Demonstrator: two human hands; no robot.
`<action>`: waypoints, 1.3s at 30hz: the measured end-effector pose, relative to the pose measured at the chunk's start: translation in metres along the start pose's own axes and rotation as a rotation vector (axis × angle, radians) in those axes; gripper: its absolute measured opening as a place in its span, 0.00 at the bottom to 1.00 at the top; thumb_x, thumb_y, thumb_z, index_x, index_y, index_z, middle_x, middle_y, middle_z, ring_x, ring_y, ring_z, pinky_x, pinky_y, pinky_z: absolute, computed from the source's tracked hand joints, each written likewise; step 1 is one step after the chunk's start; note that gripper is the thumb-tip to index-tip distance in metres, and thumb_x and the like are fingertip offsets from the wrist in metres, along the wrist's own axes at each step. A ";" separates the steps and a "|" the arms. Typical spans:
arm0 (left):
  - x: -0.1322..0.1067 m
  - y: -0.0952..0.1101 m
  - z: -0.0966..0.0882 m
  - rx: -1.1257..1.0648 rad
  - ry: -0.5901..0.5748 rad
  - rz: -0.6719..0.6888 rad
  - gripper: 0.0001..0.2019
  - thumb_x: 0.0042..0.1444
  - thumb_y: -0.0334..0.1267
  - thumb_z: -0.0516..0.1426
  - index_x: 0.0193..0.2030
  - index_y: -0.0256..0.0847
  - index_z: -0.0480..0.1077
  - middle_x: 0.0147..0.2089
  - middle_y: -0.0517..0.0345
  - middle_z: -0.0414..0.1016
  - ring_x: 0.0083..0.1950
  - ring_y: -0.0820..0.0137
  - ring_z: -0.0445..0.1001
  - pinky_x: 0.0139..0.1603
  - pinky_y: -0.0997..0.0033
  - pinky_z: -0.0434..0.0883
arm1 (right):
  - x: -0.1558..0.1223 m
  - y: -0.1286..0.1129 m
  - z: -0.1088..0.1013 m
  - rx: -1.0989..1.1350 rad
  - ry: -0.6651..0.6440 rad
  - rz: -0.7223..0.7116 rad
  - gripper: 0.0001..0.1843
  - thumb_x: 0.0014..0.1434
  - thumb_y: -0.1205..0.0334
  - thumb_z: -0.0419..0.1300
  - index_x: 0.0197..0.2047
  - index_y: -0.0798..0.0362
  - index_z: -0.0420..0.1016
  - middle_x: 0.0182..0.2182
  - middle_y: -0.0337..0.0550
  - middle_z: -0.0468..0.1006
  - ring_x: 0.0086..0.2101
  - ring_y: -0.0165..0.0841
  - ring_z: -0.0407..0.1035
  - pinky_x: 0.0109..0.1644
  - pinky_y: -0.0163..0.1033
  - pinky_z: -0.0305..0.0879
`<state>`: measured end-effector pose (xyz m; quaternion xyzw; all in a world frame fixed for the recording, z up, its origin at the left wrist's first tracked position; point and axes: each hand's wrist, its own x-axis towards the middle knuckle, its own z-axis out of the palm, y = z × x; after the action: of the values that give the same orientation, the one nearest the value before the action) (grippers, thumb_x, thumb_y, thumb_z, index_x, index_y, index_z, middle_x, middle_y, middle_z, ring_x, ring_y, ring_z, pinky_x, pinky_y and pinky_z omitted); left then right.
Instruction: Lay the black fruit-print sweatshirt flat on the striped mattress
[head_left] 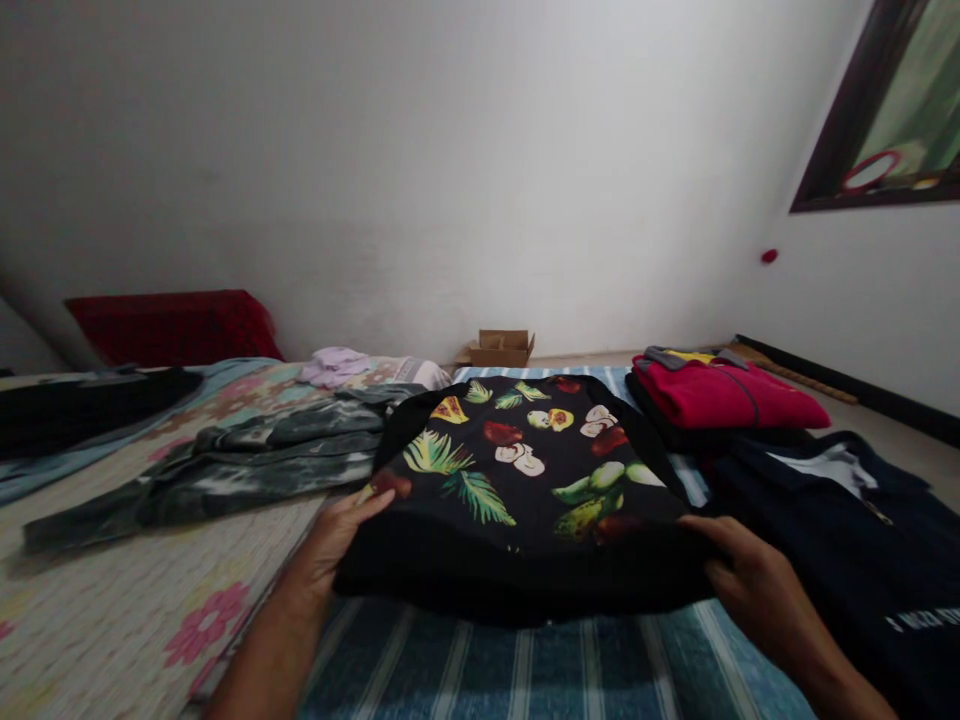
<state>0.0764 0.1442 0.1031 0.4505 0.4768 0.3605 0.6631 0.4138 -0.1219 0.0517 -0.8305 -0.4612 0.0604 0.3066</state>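
Observation:
A black garment (525, 480) printed with palm leaves and fruit lies flat on a blue striped cloth (525, 670) in front of me. My left hand (337, 540) grips its near left edge, thumb on top. My right hand (750, 580) holds the near right edge, fingers curled round the black fabric. Both hands are closed on the cloth.
A grey-green mottled garment (247, 465) lies to the left on a floral sheet (112, 620). A folded red garment (720, 395) and a dark navy one (840, 510) lie at right. A cardboard box (501, 348) and a red pillow (172, 325) stand by the wall.

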 end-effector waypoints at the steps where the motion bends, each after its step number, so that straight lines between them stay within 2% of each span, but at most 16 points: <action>1: 0.000 0.006 -0.002 -0.027 -0.004 0.010 0.11 0.47 0.28 0.59 0.39 0.37 0.71 0.35 0.58 0.79 0.34 0.69 0.78 0.38 0.73 0.73 | 0.000 0.000 -0.006 0.032 0.045 -0.008 0.25 0.50 0.68 0.46 0.49 0.53 0.72 0.43 0.45 0.72 0.43 0.34 0.70 0.45 0.34 0.64; 2: 0.001 0.009 -0.004 -0.037 -0.008 0.001 0.11 0.47 0.29 0.59 0.40 0.37 0.71 0.35 0.58 0.79 0.35 0.69 0.78 0.39 0.73 0.73 | -0.001 0.001 -0.010 0.043 0.065 -0.009 0.24 0.50 0.67 0.46 0.48 0.52 0.72 0.44 0.44 0.72 0.43 0.34 0.69 0.45 0.33 0.65; 4: 0.000 0.005 -0.011 -0.005 0.019 -0.056 0.13 0.45 0.29 0.60 0.40 0.36 0.71 0.33 0.57 0.79 0.33 0.68 0.78 0.37 0.72 0.73 | -0.005 0.007 -0.010 0.007 0.014 -0.001 0.24 0.49 0.67 0.46 0.47 0.51 0.74 0.42 0.44 0.72 0.41 0.34 0.70 0.43 0.34 0.65; 7: -0.004 -0.021 -0.025 0.099 0.071 -0.139 0.16 0.39 0.32 0.65 0.38 0.36 0.71 0.29 0.55 0.79 0.29 0.66 0.77 0.31 0.72 0.73 | -0.014 0.020 0.008 -0.095 -0.184 0.027 0.26 0.47 0.71 0.45 0.45 0.51 0.76 0.39 0.46 0.72 0.37 0.33 0.72 0.42 0.35 0.66; 10: -0.009 -0.047 -0.039 0.151 0.046 -0.157 0.18 0.38 0.41 0.67 0.36 0.36 0.71 0.30 0.52 0.79 0.30 0.62 0.78 0.32 0.69 0.74 | -0.023 0.031 0.024 -0.096 -0.291 0.057 0.28 0.45 0.71 0.47 0.49 0.52 0.74 0.42 0.49 0.72 0.38 0.35 0.72 0.43 0.37 0.66; 12: -0.013 -0.055 -0.044 0.177 0.019 -0.139 0.19 0.39 0.43 0.67 0.37 0.36 0.72 0.32 0.51 0.79 0.34 0.61 0.78 0.36 0.68 0.74 | -0.027 0.034 0.024 0.001 -0.280 0.069 0.32 0.46 0.67 0.51 0.57 0.53 0.67 0.47 0.51 0.71 0.42 0.38 0.71 0.46 0.39 0.66; 15: -0.018 -0.057 -0.046 0.196 0.013 -0.091 0.19 0.39 0.41 0.67 0.39 0.36 0.72 0.34 0.51 0.79 0.38 0.60 0.78 0.39 0.67 0.74 | -0.029 0.035 0.015 0.284 -0.310 0.115 0.42 0.45 0.56 0.58 0.65 0.51 0.54 0.55 0.51 0.66 0.47 0.42 0.68 0.48 0.41 0.66; 17: -0.021 -0.058 -0.042 0.189 0.032 -0.057 0.19 0.39 0.39 0.66 0.40 0.36 0.71 0.34 0.52 0.79 0.38 0.60 0.78 0.39 0.66 0.74 | -0.026 0.034 0.011 0.478 -0.341 0.210 0.49 0.43 0.48 0.62 0.66 0.50 0.49 0.58 0.52 0.64 0.47 0.44 0.69 0.45 0.40 0.68; 19: -0.022 -0.060 -0.037 0.171 0.051 -0.027 0.19 0.39 0.36 0.66 0.40 0.36 0.71 0.33 0.52 0.79 0.37 0.60 0.78 0.39 0.66 0.74 | -0.021 0.033 0.013 0.576 -0.300 0.359 0.52 0.44 0.42 0.61 0.67 0.52 0.47 0.55 0.54 0.67 0.45 0.45 0.70 0.40 0.39 0.69; 22: -0.025 -0.059 -0.028 0.124 0.079 0.012 0.18 0.37 0.31 0.64 0.39 0.36 0.71 0.31 0.54 0.79 0.34 0.61 0.78 0.36 0.67 0.74 | -0.009 0.028 0.022 0.623 -0.199 0.530 0.48 0.45 0.41 0.60 0.64 0.58 0.54 0.46 0.54 0.75 0.43 0.44 0.72 0.39 0.39 0.69; 24: -0.027 -0.050 -0.025 0.070 0.103 0.028 0.17 0.36 0.29 0.62 0.38 0.38 0.71 0.30 0.56 0.79 0.32 0.63 0.78 0.34 0.68 0.74 | -0.003 0.024 0.025 0.722 -0.231 0.564 0.42 0.41 0.45 0.64 0.56 0.59 0.66 0.41 0.52 0.78 0.41 0.43 0.73 0.40 0.38 0.69; 26: -0.030 -0.037 -0.024 0.010 0.125 0.017 0.16 0.34 0.28 0.61 0.35 0.38 0.71 0.29 0.58 0.79 0.30 0.64 0.77 0.32 0.69 0.74 | -0.002 0.022 0.023 0.869 -0.278 0.570 0.34 0.38 0.49 0.66 0.48 0.57 0.73 0.39 0.49 0.79 0.40 0.42 0.73 0.40 0.37 0.69; 29: -0.034 -0.021 -0.028 0.014 0.171 -0.001 0.15 0.32 0.28 0.60 0.32 0.39 0.70 0.26 0.59 0.77 0.26 0.67 0.75 0.27 0.72 0.72 | -0.008 0.022 0.017 0.954 -0.261 0.565 0.29 0.39 0.53 0.65 0.46 0.55 0.74 0.37 0.46 0.79 0.36 0.40 0.74 0.35 0.36 0.68; 32: -0.035 -0.022 -0.033 0.182 0.204 0.017 0.15 0.32 0.28 0.60 0.32 0.38 0.70 0.25 0.60 0.77 0.27 0.67 0.75 0.26 0.74 0.70 | -0.018 0.024 0.017 0.812 -0.266 0.522 0.25 0.39 0.56 0.63 0.42 0.56 0.74 0.34 0.45 0.79 0.35 0.40 0.74 0.34 0.35 0.67; 35: -0.038 -0.029 -0.036 0.275 0.180 0.025 0.19 0.32 0.29 0.60 0.38 0.38 0.70 0.28 0.59 0.78 0.33 0.62 0.77 0.31 0.70 0.72 | -0.025 0.021 0.019 0.729 -0.333 0.476 0.21 0.40 0.57 0.61 0.38 0.56 0.74 0.30 0.43 0.79 0.34 0.39 0.73 0.35 0.36 0.67; 39: -0.043 -0.025 -0.041 0.245 0.113 0.083 0.23 0.33 0.34 0.63 0.42 0.41 0.70 0.36 0.57 0.79 0.40 0.59 0.77 0.38 0.67 0.74 | -0.028 0.014 0.011 0.815 -0.354 0.479 0.20 0.44 0.53 0.59 0.40 0.54 0.73 0.26 0.40 0.76 0.37 0.40 0.73 0.36 0.36 0.68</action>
<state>0.0256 0.1070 0.0868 0.5263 0.5349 0.3517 0.5597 0.4040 -0.1451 0.0302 -0.7029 -0.2416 0.4438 0.5006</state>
